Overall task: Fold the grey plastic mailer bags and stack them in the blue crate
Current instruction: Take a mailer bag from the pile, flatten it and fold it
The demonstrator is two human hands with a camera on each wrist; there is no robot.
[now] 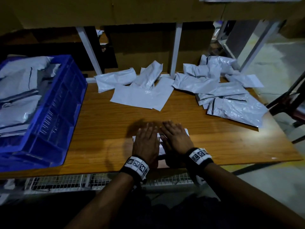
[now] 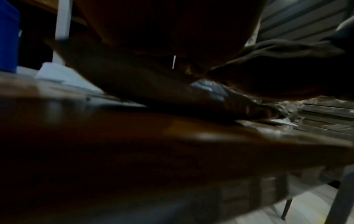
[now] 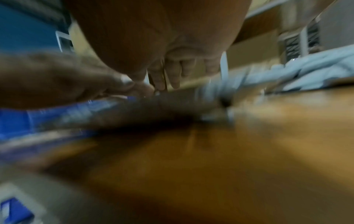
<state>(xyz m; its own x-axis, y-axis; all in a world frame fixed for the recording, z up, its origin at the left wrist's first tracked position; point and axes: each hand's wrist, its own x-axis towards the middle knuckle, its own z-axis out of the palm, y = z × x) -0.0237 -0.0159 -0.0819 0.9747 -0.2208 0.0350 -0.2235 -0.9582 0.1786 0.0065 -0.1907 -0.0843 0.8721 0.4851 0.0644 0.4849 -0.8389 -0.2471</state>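
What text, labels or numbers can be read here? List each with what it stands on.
No words or numbers can be read.
Wristbands on the left hand and right hand: black-and-white square code markers, no letters.
Mailer bags on the table: dark stripes only, no legible print.
Blue crate: moulded ribs, no label seen.
Wrist views: too blurred.

Crate [image 1: 62, 103] left; bare table [image 1: 102, 129] between.
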